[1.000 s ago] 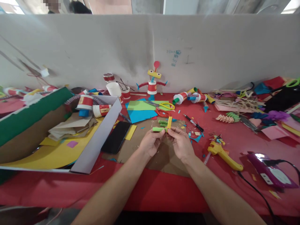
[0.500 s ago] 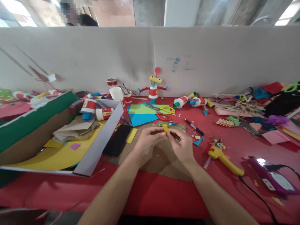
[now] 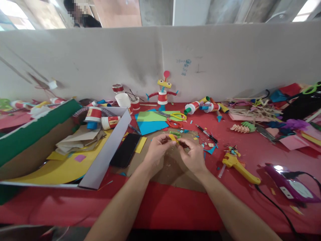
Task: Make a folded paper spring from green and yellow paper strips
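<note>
A small strip of yellow paper (image 3: 173,137) is pinched between the fingertips of my left hand (image 3: 160,146) and my right hand (image 3: 192,150). Both hands hover over a brown cardboard sheet (image 3: 173,174). Just beyond my fingers lies a green folded paper spring (image 3: 175,133), partly covered by them. Left of my left hand are a black phone (image 3: 125,150) and a flat yellow paper piece (image 3: 140,145). To the right of my right hand, a yellow hot glue gun (image 3: 239,167) rests on the red table.
At left stands an open box (image 3: 107,150) holding paper and cup figures. Scissors (image 3: 178,116) lie on green and blue sheets (image 3: 150,126). A paper-cup robot (image 3: 162,97) stands by the wall. A purple power strip (image 3: 292,184) with a cable sits at right; a pen (image 3: 207,134) lies nearer.
The yellow strip has tilted and shifted slightly left in my fingers. My right hand has moved a little left, and more of the green paper spring shows. The whole view has shifted slightly.
</note>
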A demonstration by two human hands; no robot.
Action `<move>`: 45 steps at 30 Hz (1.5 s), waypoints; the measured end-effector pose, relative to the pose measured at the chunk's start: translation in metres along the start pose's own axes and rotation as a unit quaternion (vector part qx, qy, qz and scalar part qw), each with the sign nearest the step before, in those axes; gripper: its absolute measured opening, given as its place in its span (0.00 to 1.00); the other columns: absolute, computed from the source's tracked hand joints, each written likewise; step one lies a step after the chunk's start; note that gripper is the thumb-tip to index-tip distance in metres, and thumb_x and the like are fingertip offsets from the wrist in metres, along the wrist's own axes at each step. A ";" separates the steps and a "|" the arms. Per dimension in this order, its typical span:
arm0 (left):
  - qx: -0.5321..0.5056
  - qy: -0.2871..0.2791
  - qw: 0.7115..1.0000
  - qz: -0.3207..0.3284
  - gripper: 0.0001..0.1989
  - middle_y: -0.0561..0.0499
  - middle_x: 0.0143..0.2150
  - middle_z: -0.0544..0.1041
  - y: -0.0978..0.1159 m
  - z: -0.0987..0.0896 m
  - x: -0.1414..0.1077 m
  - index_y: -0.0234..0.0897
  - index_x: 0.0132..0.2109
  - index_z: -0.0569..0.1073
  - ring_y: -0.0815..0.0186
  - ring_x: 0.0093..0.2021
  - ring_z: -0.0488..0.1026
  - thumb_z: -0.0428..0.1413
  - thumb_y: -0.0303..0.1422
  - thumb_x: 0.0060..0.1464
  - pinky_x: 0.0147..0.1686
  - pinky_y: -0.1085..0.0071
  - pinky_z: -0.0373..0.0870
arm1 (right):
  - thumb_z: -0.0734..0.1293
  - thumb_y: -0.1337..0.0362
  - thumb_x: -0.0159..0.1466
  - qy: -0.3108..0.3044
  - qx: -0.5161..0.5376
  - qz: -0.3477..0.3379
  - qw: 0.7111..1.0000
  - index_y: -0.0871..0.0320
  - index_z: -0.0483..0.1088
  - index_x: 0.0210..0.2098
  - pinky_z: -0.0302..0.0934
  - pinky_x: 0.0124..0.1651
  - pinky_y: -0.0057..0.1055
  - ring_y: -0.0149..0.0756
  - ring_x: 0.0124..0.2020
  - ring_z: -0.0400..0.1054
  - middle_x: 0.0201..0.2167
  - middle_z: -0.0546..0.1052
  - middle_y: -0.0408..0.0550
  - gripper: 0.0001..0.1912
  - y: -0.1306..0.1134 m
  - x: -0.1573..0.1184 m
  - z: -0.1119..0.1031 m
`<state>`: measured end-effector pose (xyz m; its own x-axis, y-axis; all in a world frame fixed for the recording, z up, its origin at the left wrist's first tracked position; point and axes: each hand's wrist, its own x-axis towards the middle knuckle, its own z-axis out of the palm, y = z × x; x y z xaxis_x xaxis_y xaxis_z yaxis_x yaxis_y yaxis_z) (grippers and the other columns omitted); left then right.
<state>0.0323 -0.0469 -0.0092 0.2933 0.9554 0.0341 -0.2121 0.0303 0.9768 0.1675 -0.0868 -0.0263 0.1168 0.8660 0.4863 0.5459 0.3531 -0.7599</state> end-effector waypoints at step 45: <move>0.089 -0.022 0.994 0.057 0.06 0.48 0.41 0.72 -0.014 0.001 0.006 0.36 0.30 0.77 0.65 0.39 0.69 0.61 0.29 0.39 0.38 0.71 0.65 | 0.75 0.64 0.40 -0.013 0.501 0.380 0.778 0.59 0.72 0.21 0.55 0.21 0.21 0.22 0.18 0.59 0.19 0.71 0.40 0.11 0.009 0.006 0.011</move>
<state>0.0379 -0.0422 -0.0230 0.3182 0.9357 0.1525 -0.0802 -0.1337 0.9878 0.1640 -0.0743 -0.0351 0.0668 0.9613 -0.2674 -0.5941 -0.1770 -0.7847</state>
